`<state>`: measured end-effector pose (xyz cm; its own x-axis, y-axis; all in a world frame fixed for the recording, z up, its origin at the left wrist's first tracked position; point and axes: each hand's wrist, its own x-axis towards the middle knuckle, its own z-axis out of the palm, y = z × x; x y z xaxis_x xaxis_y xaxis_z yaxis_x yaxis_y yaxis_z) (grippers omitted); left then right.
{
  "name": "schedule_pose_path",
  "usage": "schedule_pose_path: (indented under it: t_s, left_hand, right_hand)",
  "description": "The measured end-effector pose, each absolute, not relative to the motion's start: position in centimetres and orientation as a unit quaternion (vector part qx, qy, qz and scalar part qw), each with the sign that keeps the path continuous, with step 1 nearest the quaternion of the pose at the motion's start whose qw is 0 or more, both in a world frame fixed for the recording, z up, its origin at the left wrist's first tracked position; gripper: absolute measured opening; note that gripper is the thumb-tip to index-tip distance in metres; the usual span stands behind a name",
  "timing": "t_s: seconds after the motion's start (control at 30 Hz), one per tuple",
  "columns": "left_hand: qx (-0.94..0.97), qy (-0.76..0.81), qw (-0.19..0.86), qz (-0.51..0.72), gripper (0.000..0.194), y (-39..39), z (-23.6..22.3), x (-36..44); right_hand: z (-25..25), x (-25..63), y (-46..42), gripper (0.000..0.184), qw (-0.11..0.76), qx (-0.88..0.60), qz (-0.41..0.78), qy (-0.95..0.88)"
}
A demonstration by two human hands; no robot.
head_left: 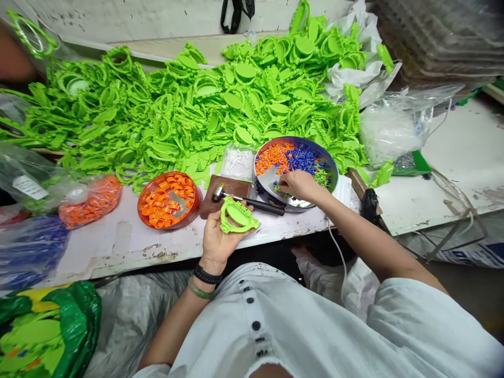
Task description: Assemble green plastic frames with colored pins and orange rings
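Note:
In my left hand [219, 236] lies a green plastic frame [237, 216] with an oval middle and a toothed edge, held just in front of the table edge. My right hand [300, 185] reaches into a round metal tray [271, 181], fingertips pinched together among small parts; whether they grip one is hidden. The tray holds heaps of small orange parts [271, 157], blue parts [302, 158] and green parts [322, 177]. Behind my left hand, a hammer [252, 201] with a black handle rests across a brown block [212, 207].
A large heap of green plastic pieces [212, 105] covers the back. An orange bowl [142, 214] of orange rings stands left, beside a bag of orange parts [91, 202]. White pieces in a clear box [237, 164] sit behind the block. At right are a plastic bag [389, 128] and green tray [423, 164].

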<state>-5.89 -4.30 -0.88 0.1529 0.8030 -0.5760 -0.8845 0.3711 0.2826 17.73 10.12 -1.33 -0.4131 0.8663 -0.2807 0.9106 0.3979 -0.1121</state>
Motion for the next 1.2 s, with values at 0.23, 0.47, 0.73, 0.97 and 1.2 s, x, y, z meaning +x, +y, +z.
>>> schedule_pose_path:
  t_s: [0.23,0.47,0.73,0.97,1.2]
  left_hand:
    - [-0.002,0.352,0.769,0.533,0.034,-3.8,-1.4,-4.0]
    - [0.037,0.374,0.753,0.540,0.033,-4.0,-1.7,-3.7]
    - [0.028,0.381,0.723,0.576,0.028,-4.4,-1.6,-5.5]
    - [0.012,0.361,0.712,0.602,0.032,-4.6,-0.8,-6.6]
    - [0.023,0.366,0.712,0.599,0.037,-3.8,-2.0,-7.8]
  right_hand:
    - [-2.9,17.3,10.1,0.016,-0.010,0.556,-0.184,0.811]
    - [-2.6,17.3,10.1,0.015,0.004,0.560,-0.179,0.809]
    - [1.5,10.2,13.5,0.028,-0.050,0.418,-0.096,0.902]
    - [-1.2,2.0,18.2,0.027,0.130,0.278,-0.031,0.951]
    - [-2.9,3.1,18.5,0.030,0.149,0.262,-0.016,0.953]
